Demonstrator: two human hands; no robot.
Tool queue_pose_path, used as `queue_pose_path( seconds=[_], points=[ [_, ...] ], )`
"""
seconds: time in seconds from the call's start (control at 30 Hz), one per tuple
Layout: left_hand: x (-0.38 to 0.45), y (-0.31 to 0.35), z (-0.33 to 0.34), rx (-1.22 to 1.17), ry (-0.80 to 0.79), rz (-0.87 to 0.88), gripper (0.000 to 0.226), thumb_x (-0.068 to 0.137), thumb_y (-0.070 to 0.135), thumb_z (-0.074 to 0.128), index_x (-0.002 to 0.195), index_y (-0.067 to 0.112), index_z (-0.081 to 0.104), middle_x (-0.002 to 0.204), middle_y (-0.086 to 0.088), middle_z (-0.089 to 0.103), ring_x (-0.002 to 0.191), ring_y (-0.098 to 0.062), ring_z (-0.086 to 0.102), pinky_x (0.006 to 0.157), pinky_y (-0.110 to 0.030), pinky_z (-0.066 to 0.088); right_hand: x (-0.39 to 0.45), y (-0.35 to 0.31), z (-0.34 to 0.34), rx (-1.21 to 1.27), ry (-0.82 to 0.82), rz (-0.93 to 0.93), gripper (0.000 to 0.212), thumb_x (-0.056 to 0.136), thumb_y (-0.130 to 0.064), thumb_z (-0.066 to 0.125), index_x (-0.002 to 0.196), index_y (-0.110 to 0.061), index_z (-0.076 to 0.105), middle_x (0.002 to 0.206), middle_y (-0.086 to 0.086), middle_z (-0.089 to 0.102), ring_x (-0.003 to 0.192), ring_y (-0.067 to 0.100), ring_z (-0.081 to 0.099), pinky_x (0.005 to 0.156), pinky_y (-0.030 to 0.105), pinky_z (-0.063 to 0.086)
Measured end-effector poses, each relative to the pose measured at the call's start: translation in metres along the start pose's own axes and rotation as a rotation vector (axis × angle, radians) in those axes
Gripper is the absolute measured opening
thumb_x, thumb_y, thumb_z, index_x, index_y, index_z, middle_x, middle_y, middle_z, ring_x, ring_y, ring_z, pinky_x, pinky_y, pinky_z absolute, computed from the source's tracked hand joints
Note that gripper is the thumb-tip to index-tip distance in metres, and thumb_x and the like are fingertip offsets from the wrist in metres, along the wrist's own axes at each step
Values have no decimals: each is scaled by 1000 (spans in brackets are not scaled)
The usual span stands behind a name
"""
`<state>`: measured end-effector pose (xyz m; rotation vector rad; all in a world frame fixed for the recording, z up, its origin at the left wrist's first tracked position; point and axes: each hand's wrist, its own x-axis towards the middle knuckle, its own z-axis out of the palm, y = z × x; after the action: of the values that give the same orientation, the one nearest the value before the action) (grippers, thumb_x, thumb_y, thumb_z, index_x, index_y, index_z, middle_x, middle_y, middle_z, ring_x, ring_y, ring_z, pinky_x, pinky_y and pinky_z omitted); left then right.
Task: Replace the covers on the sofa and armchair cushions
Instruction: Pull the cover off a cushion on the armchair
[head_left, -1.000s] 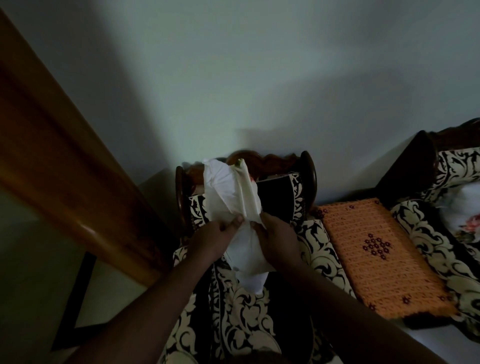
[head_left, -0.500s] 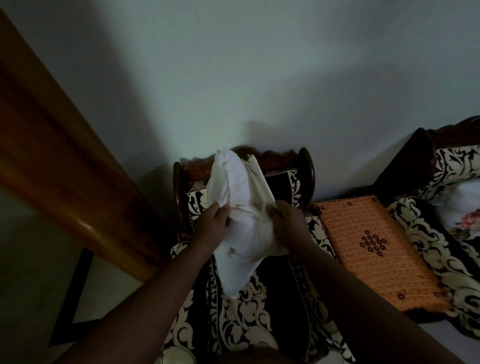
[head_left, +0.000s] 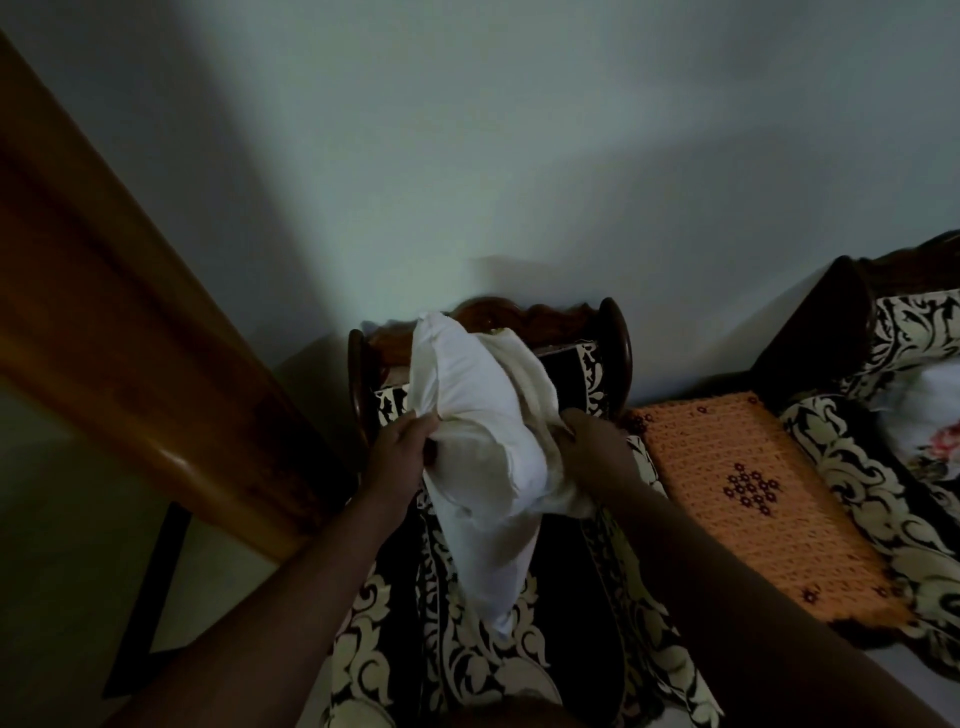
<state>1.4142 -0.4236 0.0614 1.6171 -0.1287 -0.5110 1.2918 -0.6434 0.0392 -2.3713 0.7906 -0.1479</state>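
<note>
Above the black-and-cream floral armchair (head_left: 467, 649), your left hand (head_left: 400, 457) pinches the edge of the cream fabric cover (head_left: 535, 395), bunched around the plump white cushion (head_left: 467, 415). Your right hand (head_left: 592, 447) grips the cover's opposite edge. Uneven pulling could snag the cover or let the cushion slip out.

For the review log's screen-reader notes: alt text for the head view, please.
Both hands, left hand and right hand, grip a white cushion and its loose cream cover above a black-and-cream patterned armchair. An orange crocheted mat lies to the right.
</note>
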Motion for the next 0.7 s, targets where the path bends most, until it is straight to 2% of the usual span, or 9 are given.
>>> queue_pose_path(
  seconds=[0.1, 0.17, 0.3, 0.37, 0.47, 0.5, 0.57, 0.63, 0.7],
  points=[
    [-4, 3, 3, -10, -88, 23, 21, 97, 30, 61, 85, 18, 72, 89, -7, 70, 90, -25, 66, 78, -41, 49, 7, -29, -8, 266, -9, 29, 45, 98, -58, 48, 127, -24, 55, 114, -3, 63, 102, 17, 60, 82, 34, 48],
    [-5, 3, 5, 15, -148, 53, 29, 92, 37, 63, 90, 9, 69, 90, -10, 67, 88, -23, 64, 77, -40, 49, 13, -41, -12, 268, 80, -18, 68, 90, -76, 40, 134, -25, 51, 130, 3, 59, 115, 20, 57, 94, 44, 50],
    [-7, -1, 14, 170, -275, 172, 41, 94, 34, 63, 91, -6, 58, 83, -12, 59, 80, -19, 60, 72, -35, 49, 24, -70, -27, 116, 157, -39, 87, 78, -94, 22, 104, -21, 63, 99, -2, 65, 91, 16, 63, 82, 44, 56],
    [-9, -5, 21, 312, -323, 254, 35, 100, 28, 61, 82, -1, 55, 72, -4, 57, 70, -12, 58, 67, -31, 47, 31, -81, -26, 34, 64, -2, 103, 66, -102, 18, 105, -16, 61, 97, 3, 66, 90, 21, 65, 80, 42, 56],
    [-13, -12, 33, 534, -341, 426, 41, 99, 48, 55, 72, 18, 51, 62, 3, 55, 59, -9, 56, 57, -32, 42, 37, -84, -12, -14, 18, 99, 131, 56, -106, 33, 139, -6, 42, 129, 17, 57, 118, 33, 57, 94, 42, 50],
    [-13, -14, 37, 589, -337, 479, 42, 97, 53, 51, 71, 20, 52, 60, 2, 55, 58, -10, 56, 56, -32, 41, 35, -83, -9, -39, 10, 131, 124, 64, -99, 45, 142, -3, 38, 133, 18, 54, 122, 33, 55, 97, 41, 47],
    [-14, -19, 42, 670, -356, 548, 40, 98, 50, 51, 72, 20, 56, 60, 3, 56, 58, -7, 57, 56, -30, 40, 31, -80, -5, -77, -2, 112, 82, 88, -60, 64, 140, -2, 41, 129, 16, 58, 119, 31, 58, 95, 35, 45],
    [-14, -26, 43, 738, -433, 556, 35, 100, 43, 53, 76, 19, 61, 66, 4, 62, 61, -7, 59, 57, -29, 42, 26, -73, -2, -42, -8, 47, 45, 98, -23, 60, 135, 0, 49, 121, 18, 64, 111, 30, 63, 92, 34, 50],
    [-16, -34, 39, 810, -518, 558, 30, 101, 44, 54, 75, 29, 59, 69, 6, 65, 64, -7, 62, 58, -29, 45, 18, -65, 7, 91, 42, 7, 29, 93, -8, 59, 121, -1, 61, 105, 11, 69, 96, 20, 67, 86, 31, 53]
  ],
)
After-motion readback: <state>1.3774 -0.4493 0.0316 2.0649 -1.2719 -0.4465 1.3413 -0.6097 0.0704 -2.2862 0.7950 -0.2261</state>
